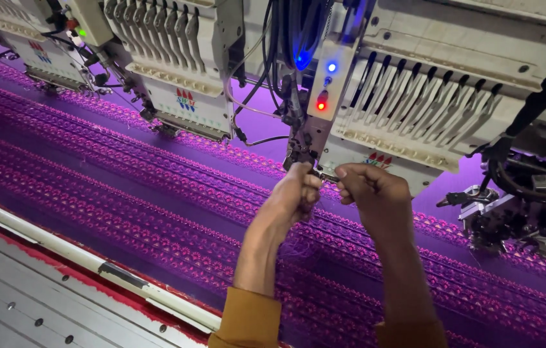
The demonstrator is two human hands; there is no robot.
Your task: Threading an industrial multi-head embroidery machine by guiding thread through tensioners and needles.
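Purple cloth (157,187) is stretched flat under a long row of cream sewing heads, and it carries many parallel bands of pink stitched pattern running from upper left to lower right. A pale metal rail (86,261) with a red edge borders the cloth at lower left. The nearest sewing head (408,109) stands just above the hands, with a narrow panel (325,84) on its left side showing a blue light over a red one. Both forearms wear mustard sleeves. The left hand (293,195) is curled shut below the needle area, and the right hand (376,193) is just beside it. Their fingertips pinch something small between them; what it is cannot be told.
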